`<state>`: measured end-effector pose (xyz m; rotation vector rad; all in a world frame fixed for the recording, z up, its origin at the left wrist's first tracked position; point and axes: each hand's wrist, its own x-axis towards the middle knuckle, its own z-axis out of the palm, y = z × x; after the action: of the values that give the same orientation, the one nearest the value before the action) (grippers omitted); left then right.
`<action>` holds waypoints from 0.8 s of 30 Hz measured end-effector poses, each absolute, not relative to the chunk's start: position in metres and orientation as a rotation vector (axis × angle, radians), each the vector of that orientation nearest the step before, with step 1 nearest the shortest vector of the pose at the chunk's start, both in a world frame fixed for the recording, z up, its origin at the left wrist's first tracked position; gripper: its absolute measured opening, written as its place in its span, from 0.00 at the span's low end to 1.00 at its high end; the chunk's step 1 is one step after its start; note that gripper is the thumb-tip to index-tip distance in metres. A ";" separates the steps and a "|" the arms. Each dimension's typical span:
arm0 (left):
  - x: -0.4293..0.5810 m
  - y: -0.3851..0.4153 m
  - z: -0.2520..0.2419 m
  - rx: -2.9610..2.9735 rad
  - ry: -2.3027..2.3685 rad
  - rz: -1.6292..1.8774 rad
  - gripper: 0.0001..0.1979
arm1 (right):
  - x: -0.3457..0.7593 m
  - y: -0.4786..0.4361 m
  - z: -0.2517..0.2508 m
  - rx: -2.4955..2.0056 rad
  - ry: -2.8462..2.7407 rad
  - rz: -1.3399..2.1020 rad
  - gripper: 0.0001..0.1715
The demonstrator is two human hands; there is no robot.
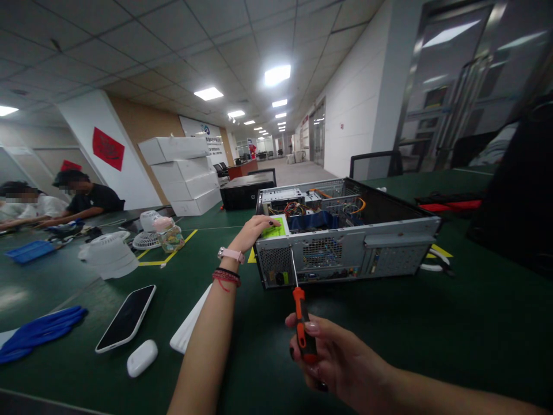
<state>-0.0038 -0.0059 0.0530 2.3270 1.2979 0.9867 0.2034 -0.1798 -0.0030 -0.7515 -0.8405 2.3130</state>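
An opened computer case (pixel 345 248) lies on its side on the green table, its rear panel facing me, with cables and parts showing inside. My left hand (pixel 259 227) rests on its left rear corner, fingers laid out over the power supply's bright green label (pixel 275 228). The fingers of my right hand (pixel 322 346) are wrapped round the orange and black handle of a screwdriver (pixel 299 311). Its shaft points up and away from me, and the tip is at the rear panel near the top, just right of the power supply grille (pixel 276 264).
On the left lie a phone (pixel 127 317), a white earbud case (pixel 142 357), a white slab partly under my left forearm, and a blue glove (pixel 43 331). Farther back are a white container (pixel 108 253), stacked white boxes (pixel 185 176) and two people. A black case (pixel 246 191) stands behind.
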 end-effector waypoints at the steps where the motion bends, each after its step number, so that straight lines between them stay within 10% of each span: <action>1: -0.004 -0.006 0.053 2.332 1.292 0.983 0.20 | 0.204 -0.179 -0.004 -0.720 -0.826 2.332 0.22; 24: -0.005 -0.006 0.053 2.335 1.285 0.988 0.19 | 0.200 -0.177 -0.014 -0.688 -0.898 2.298 0.25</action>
<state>-0.0046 -0.0057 0.0528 2.3348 1.2852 0.9881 0.2004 -0.1770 -0.0138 -0.6878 -0.8977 2.2982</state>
